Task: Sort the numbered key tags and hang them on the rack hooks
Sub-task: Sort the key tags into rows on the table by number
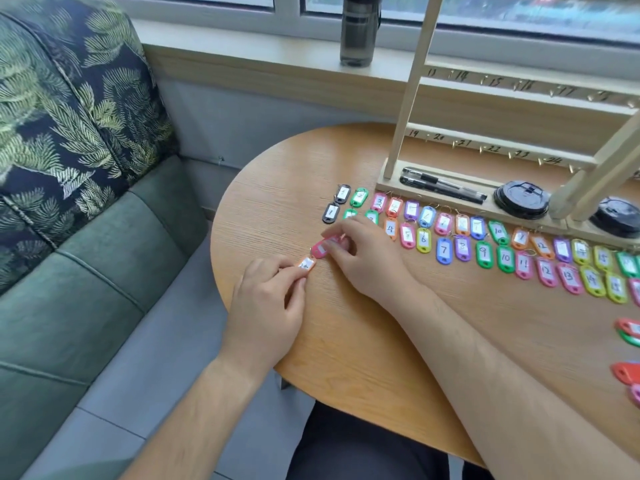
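Observation:
Several coloured numbered key tags (485, 251) lie in two rows across the round wooden table (346, 341), in front of a wooden rack (502, 133) whose numbered bars carry small brass hooks. My left hand (266, 306) pinches an orange tag (306, 264) near the table's left edge. My right hand (363, 258) pinches a pink tag (322, 249) just above and right of the orange one. The two tags sit end to end and look linked; I cannot tell for sure.
A few red, green and pink tags (628, 355) lie at the right edge. Two black pens (443, 188) and two black lids (521, 199) rest on the rack's base. A dark bottle (358, 29) stands on the windowsill. A green sofa (69, 202) fills the left.

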